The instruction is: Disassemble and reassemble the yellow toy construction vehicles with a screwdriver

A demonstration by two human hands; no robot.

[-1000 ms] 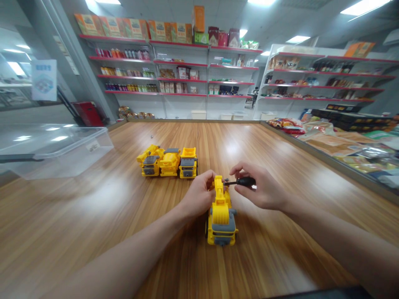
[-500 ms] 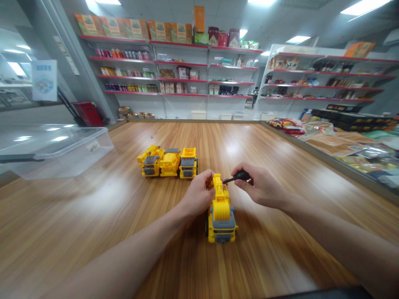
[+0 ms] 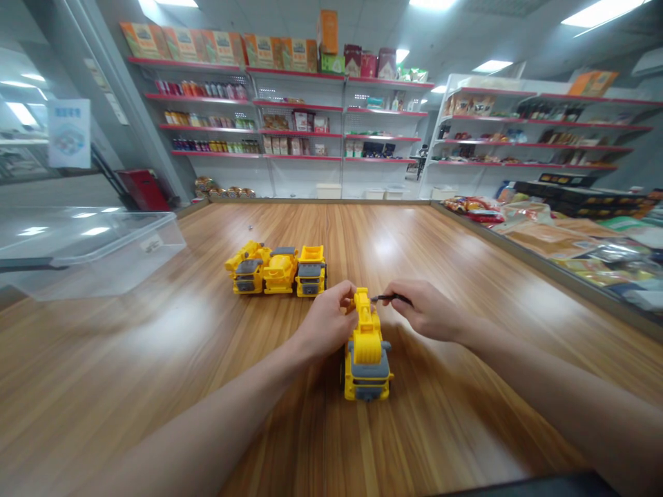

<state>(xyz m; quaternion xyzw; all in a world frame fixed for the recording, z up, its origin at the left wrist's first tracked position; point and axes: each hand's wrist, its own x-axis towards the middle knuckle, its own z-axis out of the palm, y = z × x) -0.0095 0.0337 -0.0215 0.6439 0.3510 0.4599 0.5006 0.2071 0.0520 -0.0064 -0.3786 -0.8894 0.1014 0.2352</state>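
A yellow and grey toy truck (image 3: 367, 369) with a raised yellow arm stands on the wooden table in front of me. My left hand (image 3: 334, 317) is closed on the left side of its upper part, and the fingertips are partly hidden behind the arm. From the right, my right hand (image 3: 427, 308) grips a black screwdriver (image 3: 396, 298). The screwdriver points left, its tip at the right side of the toy's upper part; whether it sits in a screw is too small to tell.
Three more yellow toy trucks (image 3: 280, 270) stand side by side at the left, beyond my left hand. A clear plastic box (image 3: 124, 255) sits at the table's left edge. Packaged goods (image 3: 559, 238) lie past the right edge, and stocked shelves (image 3: 295, 107) line the back.
My right hand has turned around the screwdriver, so less of its handle shows and the fingers look more extended. The left hand and the toy truck stay nearly in place.
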